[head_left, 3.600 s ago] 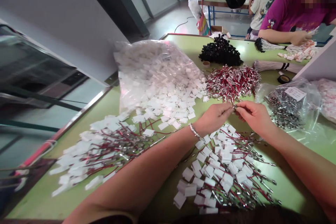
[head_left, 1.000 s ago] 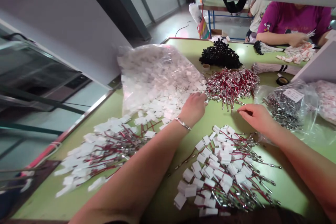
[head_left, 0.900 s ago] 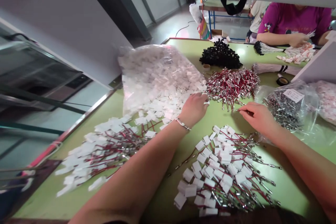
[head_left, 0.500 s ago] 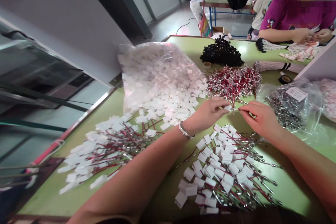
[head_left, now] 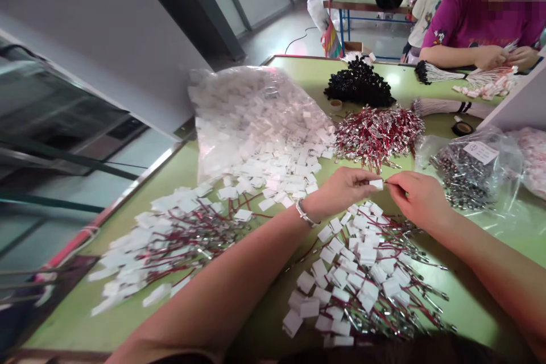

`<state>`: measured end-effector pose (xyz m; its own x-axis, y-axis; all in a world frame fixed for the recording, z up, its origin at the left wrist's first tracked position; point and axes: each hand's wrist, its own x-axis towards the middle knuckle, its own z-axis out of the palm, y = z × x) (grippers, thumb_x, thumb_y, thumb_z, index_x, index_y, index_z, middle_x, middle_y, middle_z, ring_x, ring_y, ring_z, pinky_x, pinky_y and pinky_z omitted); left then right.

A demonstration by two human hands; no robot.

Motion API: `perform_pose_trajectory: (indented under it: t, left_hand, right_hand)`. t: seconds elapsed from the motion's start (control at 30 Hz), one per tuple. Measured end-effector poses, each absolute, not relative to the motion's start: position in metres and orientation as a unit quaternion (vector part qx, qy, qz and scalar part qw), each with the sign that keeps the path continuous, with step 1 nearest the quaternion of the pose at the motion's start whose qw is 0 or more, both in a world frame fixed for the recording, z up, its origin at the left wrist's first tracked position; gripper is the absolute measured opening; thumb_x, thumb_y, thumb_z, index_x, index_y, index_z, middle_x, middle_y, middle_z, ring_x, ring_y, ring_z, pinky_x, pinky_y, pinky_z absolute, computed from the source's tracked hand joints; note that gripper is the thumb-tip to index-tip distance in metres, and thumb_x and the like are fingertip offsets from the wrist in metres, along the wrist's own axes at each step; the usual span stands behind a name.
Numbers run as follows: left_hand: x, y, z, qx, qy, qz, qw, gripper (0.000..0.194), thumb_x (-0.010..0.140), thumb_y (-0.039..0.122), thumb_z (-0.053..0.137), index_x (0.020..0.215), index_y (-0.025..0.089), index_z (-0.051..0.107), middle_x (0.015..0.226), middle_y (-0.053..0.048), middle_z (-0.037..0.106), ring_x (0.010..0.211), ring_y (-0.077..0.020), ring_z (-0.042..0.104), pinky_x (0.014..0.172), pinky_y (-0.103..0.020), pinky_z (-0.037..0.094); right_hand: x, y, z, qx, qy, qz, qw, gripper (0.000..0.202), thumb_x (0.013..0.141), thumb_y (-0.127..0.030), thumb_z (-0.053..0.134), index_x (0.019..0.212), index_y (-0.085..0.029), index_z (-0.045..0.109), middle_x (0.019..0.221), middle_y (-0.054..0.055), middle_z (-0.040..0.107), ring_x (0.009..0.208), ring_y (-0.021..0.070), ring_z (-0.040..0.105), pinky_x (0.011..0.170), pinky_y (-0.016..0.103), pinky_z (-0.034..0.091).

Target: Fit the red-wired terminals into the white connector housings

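Head camera: our left hand (head_left: 347,187) pinches a white connector (head_left: 376,184) – our right hand (head_left: 416,196), fingertips closed and just beside it, seems to grip something too small to make out. The connector sits between our hands, above the green table (head_left: 294,77), near the pile of red wires (head_left: 377,131) – metal ends showing

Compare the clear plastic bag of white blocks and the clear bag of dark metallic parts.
The block bag is larger than the parts bag. White blocks lie beside the block bag; the parts bag's contents look contained. The parts bag shows a white label; the block bag shows none. Both rest on the green table.
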<state>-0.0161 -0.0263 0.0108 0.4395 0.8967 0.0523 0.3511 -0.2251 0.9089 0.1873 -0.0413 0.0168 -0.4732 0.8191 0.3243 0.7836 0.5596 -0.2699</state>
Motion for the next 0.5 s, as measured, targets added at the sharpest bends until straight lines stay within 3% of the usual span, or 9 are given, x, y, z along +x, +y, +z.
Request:
perform_pose_trajectory:
  t: [0.23,0.37,0.5]
  left_hand:
    - [-0.013,-0.029,0.005,0.759,0.420,0.255,0.427,0.024,0.080,0.028,0.058,0.095,0.017,0.073,0.069,0.000,0.067,0.058,-0.0096,0.053,0.056,-0.023,0.045]
    - [-0.026,-0.017,0.009,0.784,0.376,0.245,0.429,0.025,0.081,0.037,0.060,0.093,0.018,0.072,0.076,-0.003,0.069,0.064,-0.0113,0.058,0.059,-0.023,0.047]
    - [-0.037,-0.002,0.004,0.773,0.444,0.337,0.303,0.027,0.092,0.032,0.048,0.094,0.020,0.071,0.088,-0.006,0.069,0.077,-0.0137,0.061,0.071,-0.028,0.049]
  right_hand:
    - [0.180,-0.043,0.010,-0.499,-0.846,0.096,0.162,0.019,0.087,-0.021,0.044,0.078,-0.021,0.062,0.073,0.005,0.068,0.063,0.0171,0.058,0.056,0.029,0.035]
    - [0.183,-0.043,0.019,-0.492,-0.836,0.201,0.135,0.017,0.083,-0.018,0.049,0.073,-0.021,0.062,0.067,0.001,0.066,0.058,0.0136,0.054,0.054,0.027,0.036]
    - [0.188,-0.046,0.039,-0.352,-0.869,0.345,0.042,0.019,0.082,-0.019,0.053,0.066,-0.022,0.063,0.069,-0.001,0.066,0.058,0.0107,0.053,0.056,0.025,0.039]
